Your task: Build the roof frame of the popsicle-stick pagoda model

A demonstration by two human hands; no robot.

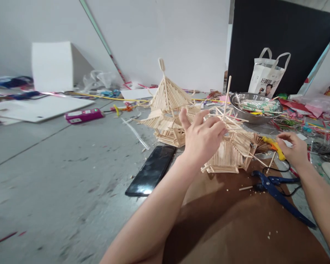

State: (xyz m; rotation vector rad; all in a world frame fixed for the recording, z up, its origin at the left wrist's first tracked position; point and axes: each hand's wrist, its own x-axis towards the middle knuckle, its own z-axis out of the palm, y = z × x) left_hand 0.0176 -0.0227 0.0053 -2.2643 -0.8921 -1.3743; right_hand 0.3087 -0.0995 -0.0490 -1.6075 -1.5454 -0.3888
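My left hand (202, 137) reaches over the nearer wooden-stick model (222, 154), its outer fingers lifted and spread. Its index finger bends down at the foot of an upright wooden stick (227, 95) and seems to pinch it; the thumb is hidden. My right hand (294, 148) hovers with curved fingers just beside a yellow glue gun (276, 146), apparently without gripping it. Behind the left hand stands a second stick model, a tiered pavilion (169, 97) with a pointed roof. Blue-handled cutters (280, 194) lie below the right hand.
A black phone (151, 170) lies left of the brown sheet (236, 223). A metal bowl (257, 117) of sticks stands behind, before a white bag (268, 77). Farther left are a purple box (84, 115) and white boards (44, 106). Scraps and wires clutter the right.
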